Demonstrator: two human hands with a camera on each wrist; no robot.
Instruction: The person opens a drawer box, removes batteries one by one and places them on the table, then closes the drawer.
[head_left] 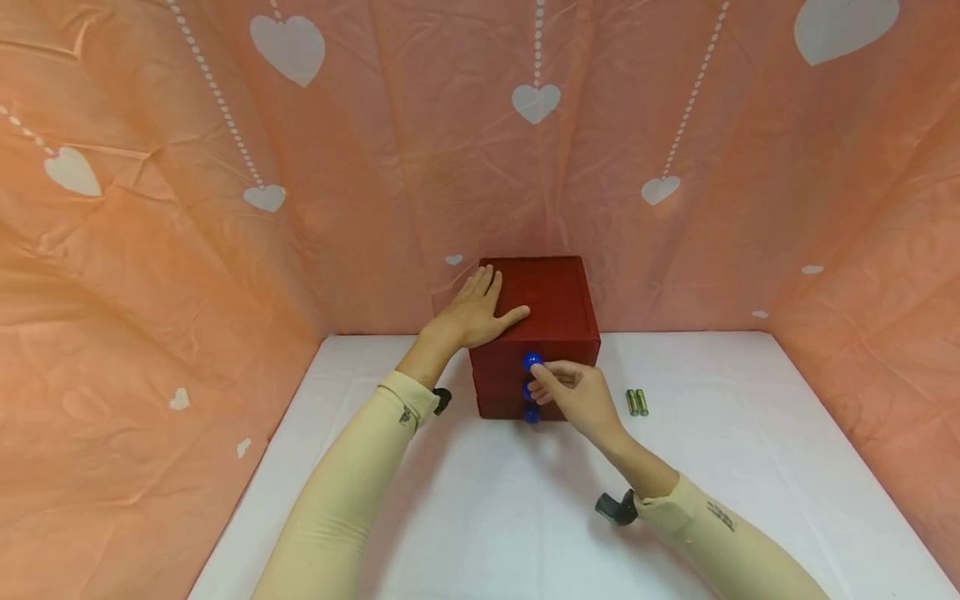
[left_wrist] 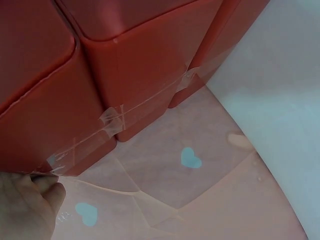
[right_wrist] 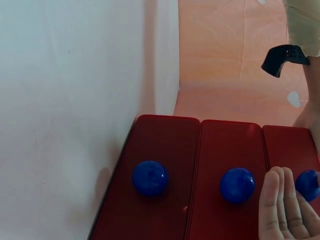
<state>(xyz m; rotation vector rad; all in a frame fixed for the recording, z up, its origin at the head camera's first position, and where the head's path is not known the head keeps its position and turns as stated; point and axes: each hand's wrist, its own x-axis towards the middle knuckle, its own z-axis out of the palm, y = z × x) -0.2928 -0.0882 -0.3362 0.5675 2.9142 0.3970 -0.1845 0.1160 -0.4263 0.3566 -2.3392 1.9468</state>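
A red cabinet with three stacked drawers stands at the back of the white table; each drawer front bears a round blue knob. Palm down, my left hand rests on the cabinet's top near its left edge, thumb spread to the right. My right hand pinches the top blue knob between thumb and index finger, its other fingers beside the middle knob. In the right wrist view, the middle knob and bottom knob are untouched. All the drawers appear closed.
Two green-and-gold batteries stand or lie side by side on the white table, right of the cabinet. A pink cloth with white hearts hangs behind and along both sides. Clear tape runs across the cabinet's drawers.
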